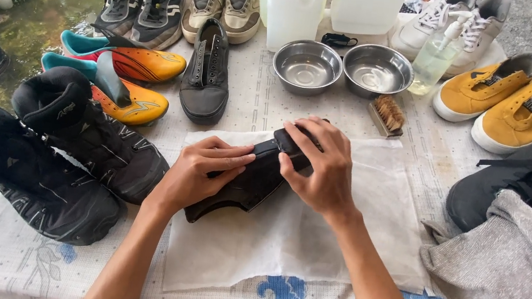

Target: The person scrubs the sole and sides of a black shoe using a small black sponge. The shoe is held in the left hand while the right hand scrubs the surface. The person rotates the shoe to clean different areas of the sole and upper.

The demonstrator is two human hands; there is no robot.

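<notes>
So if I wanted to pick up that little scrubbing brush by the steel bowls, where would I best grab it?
Probably by the two long sides of its wooden block, coming straight down from above. The brush lies with its tan bristles turned up and sideways, so the block's edges are the firm part. The right-hand bowl sits close behind it; the near side looks freer for fingers.

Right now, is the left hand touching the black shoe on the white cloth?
Touching. The head view shows the left hand lying on the black shoe, its fingers pressed flat against the upper, no gap visible.
</notes>
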